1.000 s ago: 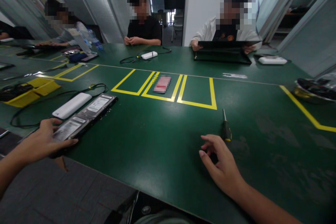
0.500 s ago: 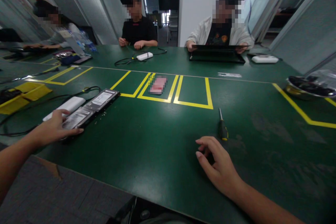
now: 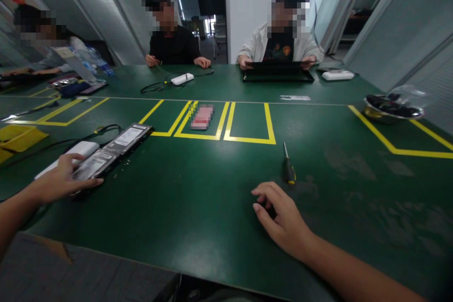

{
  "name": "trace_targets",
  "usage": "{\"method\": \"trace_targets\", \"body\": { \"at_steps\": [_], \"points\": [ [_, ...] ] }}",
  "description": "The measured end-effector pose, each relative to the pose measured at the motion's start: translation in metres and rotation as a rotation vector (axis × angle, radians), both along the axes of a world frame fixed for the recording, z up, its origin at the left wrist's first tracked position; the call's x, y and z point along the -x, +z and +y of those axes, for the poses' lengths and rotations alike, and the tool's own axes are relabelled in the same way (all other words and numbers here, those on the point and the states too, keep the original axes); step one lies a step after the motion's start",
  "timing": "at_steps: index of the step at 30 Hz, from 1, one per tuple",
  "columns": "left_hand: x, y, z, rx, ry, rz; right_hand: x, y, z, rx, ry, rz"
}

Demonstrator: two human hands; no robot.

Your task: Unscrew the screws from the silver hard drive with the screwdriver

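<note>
Two hard drives lie end to end on the green table at the left, the far hard drive (image 3: 129, 135) and the near hard drive (image 3: 95, 164). My left hand (image 3: 58, 179) spans the near one, fingers over one long side and thumb along the other. Part of that drive is hidden under the palm. My right hand (image 3: 283, 219) rests on the table with its fingers loosely curled, thumb and fingertips apart, and nothing in it. Just beyond it lies a screwdriver (image 3: 289, 170) with a black and yellow handle, its shaft pointing away from me.
Beside the drives are a white power strip (image 3: 85, 148) and a yellow bin (image 3: 24, 137). Small bits lie near the drives. A pink phone-like object (image 3: 203, 117) sits inside yellow tape. At right stands a metal bowl (image 3: 392, 108) of dark items. Three people sit across the table.
The view has turned a little to the right, so things sit further left. Both my hands keep their poses. Across the table, the middle person's hands have moved apart.
</note>
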State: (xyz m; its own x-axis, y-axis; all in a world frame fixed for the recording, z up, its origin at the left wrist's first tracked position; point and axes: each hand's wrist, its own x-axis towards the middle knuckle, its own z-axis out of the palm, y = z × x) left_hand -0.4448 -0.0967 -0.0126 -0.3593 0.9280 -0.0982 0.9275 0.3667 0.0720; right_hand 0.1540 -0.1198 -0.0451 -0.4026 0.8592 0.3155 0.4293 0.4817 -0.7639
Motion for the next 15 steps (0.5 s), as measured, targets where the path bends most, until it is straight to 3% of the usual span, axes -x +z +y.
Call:
{"method": "trace_targets", "body": {
  "at_steps": [6, 10, 15],
  "points": [
    [-0.004, 0.005, 0.007, 0.061, 0.037, -0.063, -0.001, 0.000, -0.002, 0.007, 0.013, -0.005],
    [-0.003, 0.002, 0.008, -0.012, 0.007, -0.030, -0.001, 0.001, -0.002, 0.013, 0.016, -0.017],
    [0.000, 0.004, 0.015, 0.094, 0.024, -0.056, 0.000, 0.000, -0.003, 0.008, 0.034, -0.009]
  ]
}}
